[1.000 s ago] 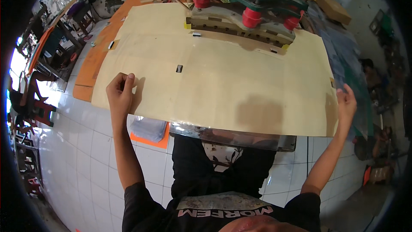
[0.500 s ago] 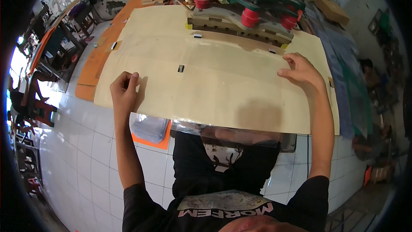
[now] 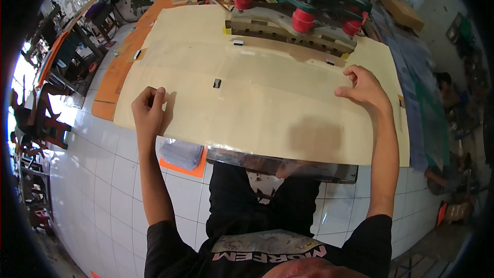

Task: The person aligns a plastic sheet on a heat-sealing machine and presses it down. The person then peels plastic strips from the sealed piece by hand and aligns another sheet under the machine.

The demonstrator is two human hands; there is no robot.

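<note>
A wide cream board lies before me, with a clear plastic sheet over its middle that overhangs the front edge. My left hand rests above the board's left part, its fingers curled in and the thumb raised beside them; nothing shows in it. Over the right part hovers my right hand, fingers bent and a gap between thumb and forefinger, with nothing between them. Small dark blocks sit on the board: one left of the middle, one at the back and one near my right fingers.
A green press with red cylinders and a toothed metal bar stands at the board's far edge. Clear plastic pieces lie on an orange sheet below the board's front left. Bluish plastic sheets hang at the right. A person sits at the far right.
The view has shifted slightly. My legs have drawn closer together under the board. Both hands keep nearly the same place and shape.
</note>
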